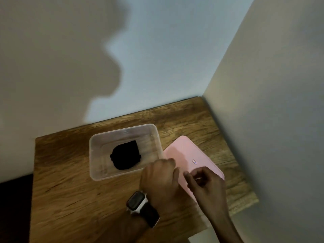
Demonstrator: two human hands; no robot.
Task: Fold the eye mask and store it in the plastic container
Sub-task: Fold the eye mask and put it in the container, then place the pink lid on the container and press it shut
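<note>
The black eye mask (125,155) lies folded on the bottom of the clear plastic container (95,174), which stands open on the wooden table. The pink lid (185,151) lies flat on the table just right of the container. My left hand (159,179), with a watch on its wrist, is over the lid's left edge, fingers curled downward and partly hidden. My right hand (206,186) covers the lid's near corner with thumb and fingers bent close together. Whether either hand grips the lid is not clear.
The wooden table (73,199) sits in a room corner, with a wall along its far edge and another wall (271,120) close on the right. A dark area (14,207) lies beyond the table's left edge.
</note>
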